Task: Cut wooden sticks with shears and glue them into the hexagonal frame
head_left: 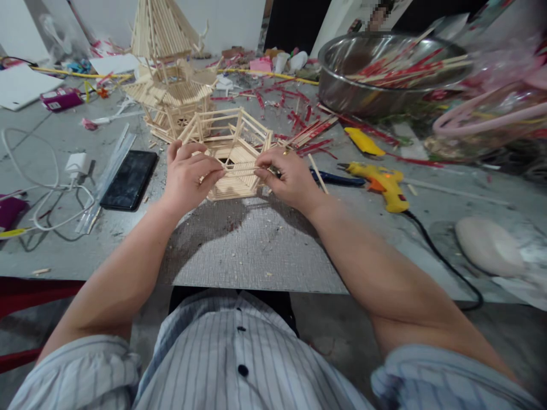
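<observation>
A hexagonal frame of thin wooden sticks (pixel 233 149), with railings around a slatted floor, sits on the table before me. My left hand (pixel 190 171) is closed in a pinch on the left end of a thin wooden stick (pixel 240 168) that spans the frame's near side. At the other end, my right hand (pixel 288 173) pinches the same stick between thumb and fingertips. Both hands touch or nearly touch the frame's sides. Directly behind stands a stick pavilion (pixel 171 85) with a pointed roof.
A yellow glue gun (pixel 380 183) lies to the right, its black cord running off the front edge. A phone (pixel 129 180) and white charger (pixel 77 165) are at left. A metal basin (pixel 384 74) holds sticks. Red scraps (pixel 294 117) litter the back.
</observation>
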Demonstrator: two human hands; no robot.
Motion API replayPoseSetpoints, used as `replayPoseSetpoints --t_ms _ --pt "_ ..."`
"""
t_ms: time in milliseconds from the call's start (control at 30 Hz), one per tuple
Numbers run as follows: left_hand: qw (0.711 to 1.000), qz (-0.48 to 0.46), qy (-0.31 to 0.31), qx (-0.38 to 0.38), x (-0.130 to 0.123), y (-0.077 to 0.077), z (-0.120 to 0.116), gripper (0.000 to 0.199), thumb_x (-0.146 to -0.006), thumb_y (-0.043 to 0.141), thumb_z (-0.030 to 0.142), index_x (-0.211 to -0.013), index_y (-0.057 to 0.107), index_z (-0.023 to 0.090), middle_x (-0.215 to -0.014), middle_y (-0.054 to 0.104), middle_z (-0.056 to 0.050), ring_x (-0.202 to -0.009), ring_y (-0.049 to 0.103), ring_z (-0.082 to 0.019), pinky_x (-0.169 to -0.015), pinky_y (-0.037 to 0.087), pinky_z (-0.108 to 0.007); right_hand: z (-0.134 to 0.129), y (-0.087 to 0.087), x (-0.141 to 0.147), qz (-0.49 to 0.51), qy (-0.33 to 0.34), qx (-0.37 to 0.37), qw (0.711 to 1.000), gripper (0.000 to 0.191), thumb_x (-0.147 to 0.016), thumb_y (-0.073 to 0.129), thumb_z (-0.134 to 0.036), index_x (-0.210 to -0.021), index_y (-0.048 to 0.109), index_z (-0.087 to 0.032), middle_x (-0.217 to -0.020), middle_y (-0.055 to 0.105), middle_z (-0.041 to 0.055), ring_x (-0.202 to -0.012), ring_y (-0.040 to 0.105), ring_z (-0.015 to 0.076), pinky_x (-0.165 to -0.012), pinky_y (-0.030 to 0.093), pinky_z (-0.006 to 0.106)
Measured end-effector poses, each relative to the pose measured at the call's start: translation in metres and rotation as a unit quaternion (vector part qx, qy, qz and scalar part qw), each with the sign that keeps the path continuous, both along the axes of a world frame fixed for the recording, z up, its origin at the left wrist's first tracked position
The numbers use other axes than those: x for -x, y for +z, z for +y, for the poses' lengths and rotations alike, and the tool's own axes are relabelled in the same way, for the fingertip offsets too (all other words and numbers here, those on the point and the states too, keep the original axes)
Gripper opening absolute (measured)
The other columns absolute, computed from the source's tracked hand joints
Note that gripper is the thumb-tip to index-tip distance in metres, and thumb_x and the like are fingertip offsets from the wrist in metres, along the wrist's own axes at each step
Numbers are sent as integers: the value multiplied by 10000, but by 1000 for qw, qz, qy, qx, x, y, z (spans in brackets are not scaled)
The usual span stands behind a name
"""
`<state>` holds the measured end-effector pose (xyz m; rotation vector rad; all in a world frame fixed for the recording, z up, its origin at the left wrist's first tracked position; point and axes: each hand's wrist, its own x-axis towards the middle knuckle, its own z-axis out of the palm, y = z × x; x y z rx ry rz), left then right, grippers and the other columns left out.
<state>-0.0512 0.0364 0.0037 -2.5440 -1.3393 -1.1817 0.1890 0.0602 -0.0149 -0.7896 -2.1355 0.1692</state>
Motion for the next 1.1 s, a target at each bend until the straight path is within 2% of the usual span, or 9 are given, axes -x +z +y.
replayPoseSetpoints --t_ms 233,367,433,500,567,667,733,900,1100 --pt "996 -61 50 -31 -1 4 -8 207 -933 484 427 -903 651 309 -973 726 -4 -1129 565 -225 -1049 366 -522 2 -3 -1 -4 10 12 1000 201 -902 500 -414 -892 597 -238 -914 688 52 -885 631 218 -808 472 388" --pt "995 -79 52 -24 3 2 -7 213 -941 467 415 -932 648 303 -1004 714 -18 -1175 531 -228 -1070 352 -510 2 -7 -1 -5 -6 -19 1000 207 -896 510 -418 -949 605 -242 -962 691 64 -944 632 239 -847 471 423" --pt "995 -86 53 -22 4 2 -6 211 -936 477 418 -911 648 298 -981 716 -15 -1162 537 -224 -1070 360 -495 -1 -7 1 -10 -43 -32 998 262 -876 544 -464 -1019 609 -254 -1053 684 75 -1030 607 268 -929 432 475" --pt "994 -89 56 -30 4 3 -6 209 -927 493 427 -885 646 289 -941 719 -10 -1128 556 -215 -1050 391 -472 -5 -7 4 -13 -81 -51 995 336 -844 588 -510 -1082 607 -273 -1176 654 80 -1155 545 305 -1025 345 541" --pt "993 -89 59 -39 3 4 -7 206 -919 509 429 -870 644 282 -909 717 -10 -1101 570 -213 -1026 416 -456 -8 -6 7 -25 -94 -68 993 331 -838 602 -517 -1082 619 -294 -1244 630 67 -1241 481 324 -1081 248 592" --pt "993 -90 63 -38 2 3 -7 198 -910 528 422 -867 651 273 -893 707 -21 -1083 582 -224 -1012 421 -466 -10 -6 12 -50 -82 -95 991 183 -879 578 -443 -954 657 -296 -1167 672 47 -1228 491 315 -1100 154 639" --pt "993 -91 65 -38 3 1 -6 196 -899 544 425 -866 661 271 -919 698 -30 -1066 592 -233 -1009 413 -484 -11 -6 16 -61 -77 -97 991 152 -903 558 -378 -862 665 -278 -1059 701 45 -1185 524 303 -1098 141 656" --pt "995 -69 57 -34 5 -5 0 208 -891 544 454 -873 672 291 -938 681 -28 -1011 599 -223 -999 407 -486 -12 -5 19 -68 -71 -37 994 168 -912 534 -333 -820 662 -275 -947 686 58 -1126 561 298 -1089 210 657" --pt "996 -69 48 -19 5 -5 2 193 -894 542 430 -883 670 286 -886 665 -26 -993 583 -220 -995 400 -482 -8 -7 18 -64 -55 -34 996 239 -929 485 -384 -803 647 -261 -887 656 80 -1076 583 307 -1056 288 658"
